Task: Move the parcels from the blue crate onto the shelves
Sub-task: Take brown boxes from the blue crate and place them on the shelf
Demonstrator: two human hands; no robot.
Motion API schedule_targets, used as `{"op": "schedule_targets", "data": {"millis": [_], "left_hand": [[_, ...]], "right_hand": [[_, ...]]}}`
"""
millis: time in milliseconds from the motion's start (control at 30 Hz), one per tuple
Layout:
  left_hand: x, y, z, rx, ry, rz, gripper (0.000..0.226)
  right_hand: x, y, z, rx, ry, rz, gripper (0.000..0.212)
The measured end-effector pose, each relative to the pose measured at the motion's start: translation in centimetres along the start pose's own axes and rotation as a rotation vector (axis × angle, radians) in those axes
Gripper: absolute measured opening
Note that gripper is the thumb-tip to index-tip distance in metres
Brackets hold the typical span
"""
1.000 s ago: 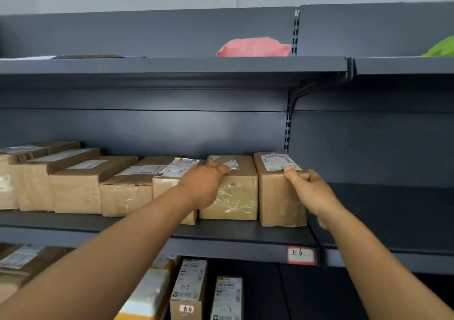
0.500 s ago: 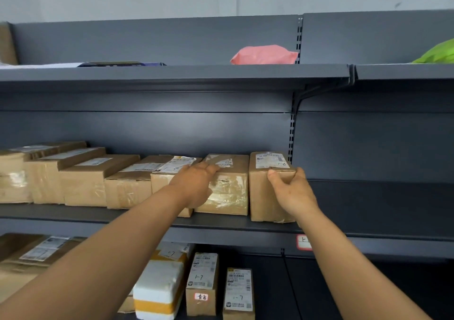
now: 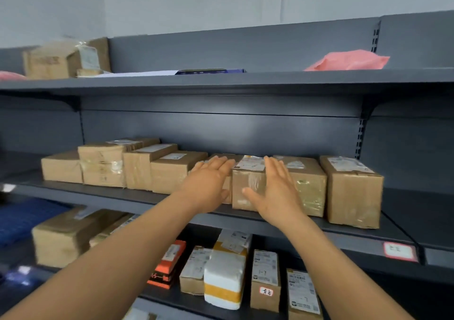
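Note:
A row of brown cardboard parcels stands on the grey middle shelf (image 3: 245,219). My left hand (image 3: 208,184) and my right hand (image 3: 275,191) are flat, fingers straight, on either side of one taped parcel (image 3: 248,187) with a white label on top. To its right stand a shiny taped parcel (image 3: 309,191) and a taller box (image 3: 353,194) at the row's end. A blue crate (image 3: 22,219) shows blurred at the far left, its contents hidden.
The top shelf (image 3: 221,80) carries a pink bag (image 3: 348,60), a flat dark item and cardboard boxes at left. The lower shelf holds a white foam box (image 3: 224,280), an orange box and several labelled parcels. Bare shelf lies right of the tall box.
The view swung left. My right hand left the end box and moved left. Both hands went from resting on separate parcels to flat beside one parcel.

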State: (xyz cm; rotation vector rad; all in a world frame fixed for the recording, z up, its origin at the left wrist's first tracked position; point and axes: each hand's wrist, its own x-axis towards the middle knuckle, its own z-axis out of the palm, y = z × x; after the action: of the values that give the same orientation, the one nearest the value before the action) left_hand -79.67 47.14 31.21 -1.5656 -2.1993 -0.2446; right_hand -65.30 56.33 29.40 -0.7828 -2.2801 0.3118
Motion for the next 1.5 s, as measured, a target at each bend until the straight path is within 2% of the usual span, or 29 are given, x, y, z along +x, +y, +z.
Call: {"op": "schedule_targets", "data": {"millis": [200, 533, 867, 1000, 1133, 1300, 1500], "left_hand": [[-4.4, -8.2, -1.0, -0.003, 0.018, -0.090, 0.077], [-8.0, -20.2, -0.2, -0.005, 0.033, -0.266, 0.081], [-4.4, -30.3, 2.1, 0.068, 0.036, -0.387, 0.097], [-2.9, -32.5, 2.3, 0.124, -0.009, -0.364, 0.101], [-0.8, -33.7, 2.8, 0.094, -0.049, -0.280, 0.101], [0.7, -34.5, 3.5, 0.039, -0.126, -0.226, 0.090], [0.9, -37.5, 3.5, -0.008, -0.117, -0.222, 0.084]], "right_hand": [[0.8, -7.3, 5.3, -0.011, -0.111, -0.108, 0.087], [6.3, -15.8, 13.7, -0.062, -0.167, -0.251, 0.093], [13.7, -18.3, 19.5, -0.311, -0.309, -0.192, 0.104], [14.8, -18.6, 20.3, -0.325, -0.347, -0.172, 0.105], [15.6, -18.6, 21.4, -0.334, -0.300, -0.165, 0.098], [15.8, -19.6, 22.9, -0.387, -0.217, -0.171, 0.093], [16.1, -22.1, 24.8, -0.385, -0.185, -0.149, 0.089]]}}
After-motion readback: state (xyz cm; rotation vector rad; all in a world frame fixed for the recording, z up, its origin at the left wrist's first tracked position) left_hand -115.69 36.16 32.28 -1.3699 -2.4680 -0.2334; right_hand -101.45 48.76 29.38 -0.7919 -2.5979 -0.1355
